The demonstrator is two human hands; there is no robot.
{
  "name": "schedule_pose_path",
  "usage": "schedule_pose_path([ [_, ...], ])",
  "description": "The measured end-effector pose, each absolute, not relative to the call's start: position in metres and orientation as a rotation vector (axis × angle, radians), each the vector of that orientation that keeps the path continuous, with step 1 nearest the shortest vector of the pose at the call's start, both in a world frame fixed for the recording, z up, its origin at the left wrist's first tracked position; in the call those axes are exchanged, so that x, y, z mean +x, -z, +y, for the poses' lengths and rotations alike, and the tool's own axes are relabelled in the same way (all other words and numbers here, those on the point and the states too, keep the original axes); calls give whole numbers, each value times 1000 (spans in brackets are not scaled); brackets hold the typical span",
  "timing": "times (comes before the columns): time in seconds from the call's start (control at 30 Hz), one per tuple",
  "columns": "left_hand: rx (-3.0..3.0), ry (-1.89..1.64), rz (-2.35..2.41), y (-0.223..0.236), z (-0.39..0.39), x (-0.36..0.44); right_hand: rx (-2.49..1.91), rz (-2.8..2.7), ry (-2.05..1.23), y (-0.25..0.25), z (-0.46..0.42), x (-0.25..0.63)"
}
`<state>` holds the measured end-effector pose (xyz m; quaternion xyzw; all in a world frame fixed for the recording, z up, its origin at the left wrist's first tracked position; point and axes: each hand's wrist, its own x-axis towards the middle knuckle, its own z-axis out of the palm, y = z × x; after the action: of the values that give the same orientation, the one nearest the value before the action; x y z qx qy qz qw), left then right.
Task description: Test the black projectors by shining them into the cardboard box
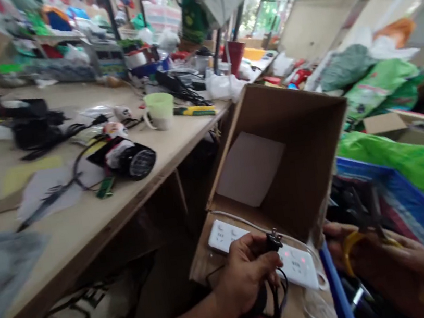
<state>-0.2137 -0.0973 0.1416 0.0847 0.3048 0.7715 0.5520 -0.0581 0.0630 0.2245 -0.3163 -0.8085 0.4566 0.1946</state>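
My left hand (pixel 246 275) grips a black two-pin plug (pixel 274 241) with its black cord hanging down below my fist. Just behind the plug lies a white power strip (pixel 296 264), partly hidden by my hand, with small red marks on its face. It rests in a plastic wrap at the base of an open cardboard box (pixel 296 142), which has a grey-brown square panel inside. My right hand (pixel 384 261), blurred, is shut on yellow-handled pliers (pixel 353 247) above a blue plastic crate (pixel 406 195).
To the left runs a long wooden workbench (pixel 88 234) holding black cables, a pale green mug (pixel 160 111), a yellow-handled tool (pixel 194 111) and assorted parts. Green sacks (pixel 379 88) are piled at the right, beyond the crate. Shelves of goods stand behind.
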Motion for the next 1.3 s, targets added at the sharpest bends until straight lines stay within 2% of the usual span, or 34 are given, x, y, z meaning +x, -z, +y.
schedule_pose_path([
  [0.07,296,-1763,740,-146,-91,-206,-948,-2099,-1608,-214,49,-34],
  [0.1,338,-1736,767,-147,-88,-203,-975,-2056,-1658,-210,40,-25],
  [0.33,580,-1665,938,-154,-68,-188,-912,-2546,-1133,-208,18,2],
  [0.5,612,-1584,998,-154,-67,-184,-807,-2692,-951,-208,23,6],
  [0.93,830,-1508,991,-151,-69,-189,-566,-2750,-1012,-201,28,3],
  [1.3,720,-1392,792,-150,-72,-188,-650,-2724,-1257,-207,36,10],
])
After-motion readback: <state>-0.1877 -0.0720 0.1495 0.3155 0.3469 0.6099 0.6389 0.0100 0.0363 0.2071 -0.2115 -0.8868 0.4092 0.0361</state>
